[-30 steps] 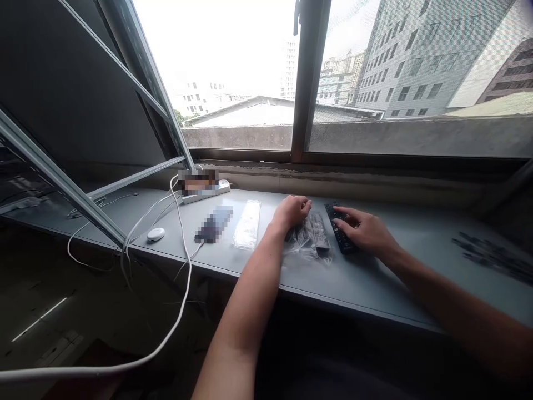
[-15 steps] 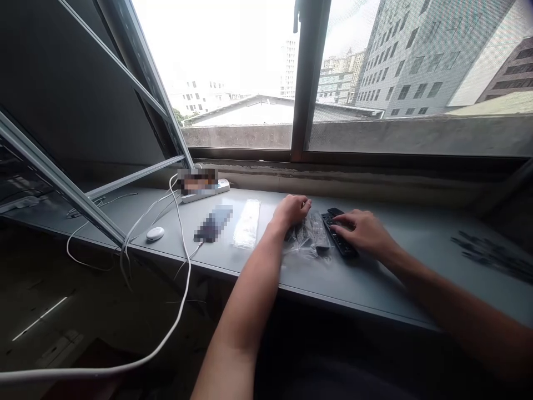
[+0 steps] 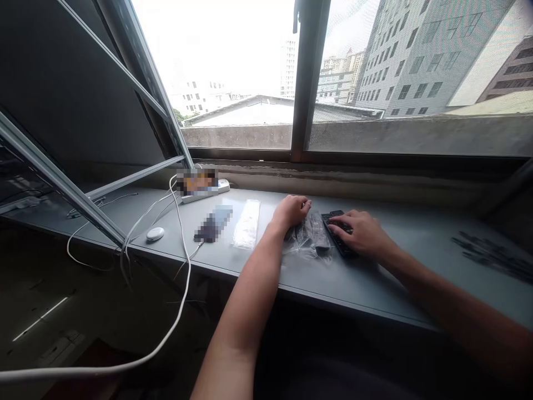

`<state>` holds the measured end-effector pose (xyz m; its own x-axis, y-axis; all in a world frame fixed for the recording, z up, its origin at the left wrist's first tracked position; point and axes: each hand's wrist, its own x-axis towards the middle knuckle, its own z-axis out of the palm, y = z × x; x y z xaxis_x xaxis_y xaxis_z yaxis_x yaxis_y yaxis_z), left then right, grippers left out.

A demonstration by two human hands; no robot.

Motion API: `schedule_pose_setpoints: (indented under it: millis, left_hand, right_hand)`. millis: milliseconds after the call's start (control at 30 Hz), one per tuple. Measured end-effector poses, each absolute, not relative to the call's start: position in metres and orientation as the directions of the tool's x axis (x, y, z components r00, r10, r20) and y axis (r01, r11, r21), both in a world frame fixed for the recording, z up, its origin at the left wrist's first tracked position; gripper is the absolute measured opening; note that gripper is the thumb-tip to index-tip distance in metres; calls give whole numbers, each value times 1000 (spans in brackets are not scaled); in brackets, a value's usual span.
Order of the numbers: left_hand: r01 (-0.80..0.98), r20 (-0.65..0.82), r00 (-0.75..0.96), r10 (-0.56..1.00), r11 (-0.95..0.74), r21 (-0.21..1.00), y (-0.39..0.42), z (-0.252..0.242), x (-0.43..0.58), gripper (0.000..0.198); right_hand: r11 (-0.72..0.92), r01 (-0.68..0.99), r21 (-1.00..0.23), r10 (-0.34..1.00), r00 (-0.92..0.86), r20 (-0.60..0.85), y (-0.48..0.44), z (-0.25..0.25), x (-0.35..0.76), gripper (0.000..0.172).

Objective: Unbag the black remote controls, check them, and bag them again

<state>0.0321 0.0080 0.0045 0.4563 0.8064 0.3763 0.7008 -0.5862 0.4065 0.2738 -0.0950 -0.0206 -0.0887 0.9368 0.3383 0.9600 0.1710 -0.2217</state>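
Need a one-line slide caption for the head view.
Left hand on a clear plastic bag, right hand on a black remote.

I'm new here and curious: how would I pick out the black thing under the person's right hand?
Start at the grey ledge below the window and follow the person's right hand to its fingers. Under them lies a black remote control, long and slim, with rows of buttons. Unlike the dark items in the clear plastic bag by the left hand, it lies bare.

Left hand (image 3: 291, 214) on plastic bag (image 3: 310, 236) – right hand (image 3: 362, 232) on remote (image 3: 338, 236)
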Motion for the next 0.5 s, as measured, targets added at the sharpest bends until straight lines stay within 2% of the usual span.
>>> schedule_pose_setpoints:
  millis: [133, 267, 500]
  left_hand:
    - [703, 376, 459, 805, -588, 401, 7, 5, 32, 40]
    - [712, 367, 458, 810, -581, 394, 6, 6, 32, 41]
    - [711, 370, 458, 808, -583, 393, 7, 4, 32, 42]
  right_hand:
    - [217, 946, -242, 934, -129, 332, -94, -24, 276, 45]
    - [274, 923, -270, 915, -163, 369, -88, -33, 279, 52]
    - [286, 930, -231, 894, -172, 413, -83, -42, 277, 58]
